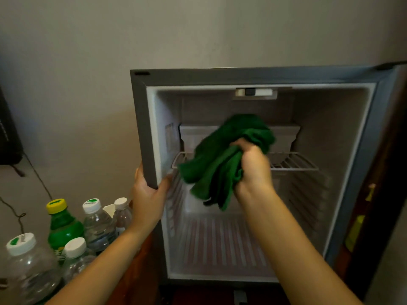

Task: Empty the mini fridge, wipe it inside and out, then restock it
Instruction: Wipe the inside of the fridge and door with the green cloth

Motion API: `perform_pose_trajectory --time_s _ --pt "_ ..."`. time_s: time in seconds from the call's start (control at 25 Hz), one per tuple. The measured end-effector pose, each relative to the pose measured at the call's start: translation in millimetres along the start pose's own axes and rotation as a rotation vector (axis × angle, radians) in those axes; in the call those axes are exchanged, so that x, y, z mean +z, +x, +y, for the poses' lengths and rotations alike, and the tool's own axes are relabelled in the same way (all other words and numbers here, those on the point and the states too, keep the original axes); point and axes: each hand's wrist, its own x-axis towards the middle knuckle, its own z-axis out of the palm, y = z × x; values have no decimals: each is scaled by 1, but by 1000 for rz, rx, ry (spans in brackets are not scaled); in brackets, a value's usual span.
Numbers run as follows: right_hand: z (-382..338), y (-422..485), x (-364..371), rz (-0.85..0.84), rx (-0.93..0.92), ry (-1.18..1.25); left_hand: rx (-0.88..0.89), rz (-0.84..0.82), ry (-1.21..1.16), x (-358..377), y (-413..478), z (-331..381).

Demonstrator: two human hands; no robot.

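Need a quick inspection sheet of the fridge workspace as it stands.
Surface: fridge floor ribbed, nothing seen on it.
Job's things: fridge open; wire shelf in place; green cloth bunched in front of it; bottles standing left of the fridge.
Clutter: nothing seen.
Hands: left hand grips the fridge's left front edge; right hand grips the cloth.
Cables: dark cable hanging along the wall.
Surroundings: plain wall; dark box far left.
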Motion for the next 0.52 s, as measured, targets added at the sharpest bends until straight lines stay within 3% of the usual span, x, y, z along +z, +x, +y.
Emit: perform_pose_trajectory --time_s 0.08,0.12,0.2,0.24,0.32,0.4,0.52 --pt "-32 24 -12 208 -319 119 -15 -1 13 1 1 -5" --pt "-46 37 -18 286 -531 55 -25 -4 18 1 1 -6" --pt "-59 65 -29 329 -843 -340 -44 -15 18 0 2 -10" --pt "-57 80 -34 323 -884 -673 -57 -21 16 -1 3 -13" --pt "-53 108 -43 188 -663 -1509 -83 -30 12 -2 3 -14" --pt "-74 117 -36 -46 -277 -2058 -90 -35 12 -3 3 -15" --pt "-122 106 -11 -313 68 -2051 -67 -31 18 -2 4 -15"
